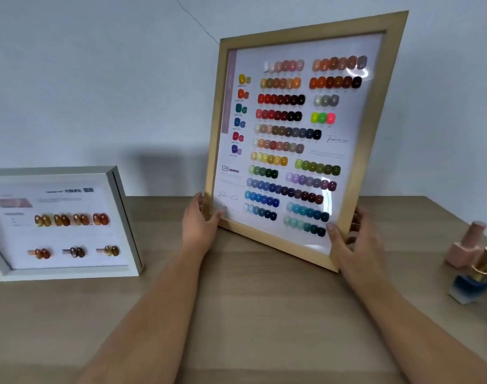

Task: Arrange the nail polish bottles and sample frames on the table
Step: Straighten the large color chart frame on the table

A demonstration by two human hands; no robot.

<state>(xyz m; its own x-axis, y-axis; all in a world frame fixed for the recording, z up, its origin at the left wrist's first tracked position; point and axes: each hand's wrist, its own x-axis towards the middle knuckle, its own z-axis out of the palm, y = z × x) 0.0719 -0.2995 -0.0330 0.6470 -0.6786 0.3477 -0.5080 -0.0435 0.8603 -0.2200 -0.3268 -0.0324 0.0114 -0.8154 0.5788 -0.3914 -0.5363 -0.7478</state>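
Note:
A large wooden sample frame with rows of coloured nail swatches is held upright and tilted above the table's middle. My left hand grips its lower left corner, thumb on the front. On the lower right edge my right hand holds the frame with fingers behind it. A smaller white sample frame with amber and brown swatches leans against the wall at the left. At the right edge stand a pink nail polish bottle and a blue bottle with a gold cap.
The wooden table runs along a pale wall. Bare tabletop lies between the white frame and the bottles, under my forearms. More bottles are cut off by the right edge of the view.

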